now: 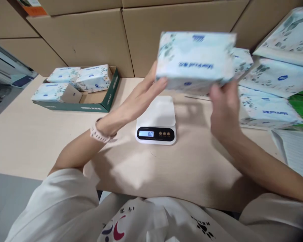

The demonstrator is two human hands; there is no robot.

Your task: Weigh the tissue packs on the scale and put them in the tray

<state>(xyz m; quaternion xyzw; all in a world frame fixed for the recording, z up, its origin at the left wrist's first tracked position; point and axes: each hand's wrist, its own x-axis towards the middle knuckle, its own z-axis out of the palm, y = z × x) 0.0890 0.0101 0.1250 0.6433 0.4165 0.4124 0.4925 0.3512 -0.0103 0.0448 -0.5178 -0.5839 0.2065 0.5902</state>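
I hold a pale blue tissue pack (195,60) with leaf print in the air above a small white kitchen scale (157,121). My left hand (141,95), a pink watch on its wrist, has its fingers stretched against the pack's left end. My right hand (223,107) grips the pack's lower right edge from below and is blurred. The scale's platform is bare and its lit display reads 0.0.
A green cardboard tray (101,104) at the back left holds three similar tissue packs (93,78). A heap of more packs (272,94) lies at the right. Brown cartons (91,37) wall the back of the wooden table (27,141). A white ribbed sheet (296,153) lies at right.
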